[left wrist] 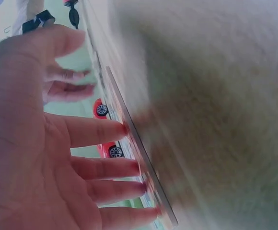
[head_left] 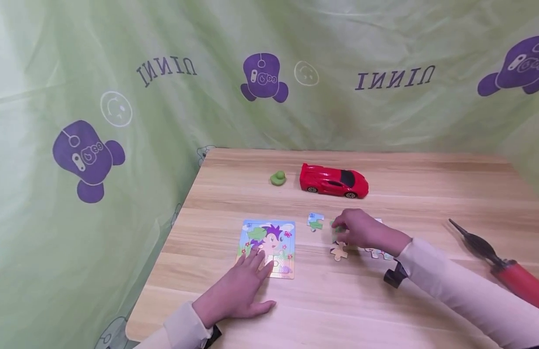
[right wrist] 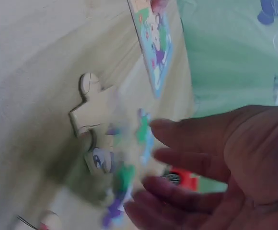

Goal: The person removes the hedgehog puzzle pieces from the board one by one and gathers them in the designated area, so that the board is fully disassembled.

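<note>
A square hedgehog puzzle board (head_left: 288, 242) lies on the table, and my left hand (head_left: 234, 293) rests its outstretched fingertips on the lower part. In the left wrist view, the straight fingers (left wrist: 98, 132) touch the board's edge. My right hand (head_left: 361, 231) reaches over loose puzzle pieces to the right of the board. A tan puzzle piece (right wrist: 93, 110) shows beside it in the right wrist view, along with a blurred green and purple piece (right wrist: 122, 184) at the fingertips. Thumb and fingers stand apart there. Another puzzle piece (head_left: 315, 220) lies between board and right hand.
Behind the pieces stand a red toy car (head_left: 332, 182) and a small green toy duck (head_left: 278, 178). A hand pump (head_left: 492, 254) with a black nozzle lies at the right, near my right forearm. A green printed curtain (head_left: 313, 116) hangs around the wooden table (head_left: 199, 242).
</note>
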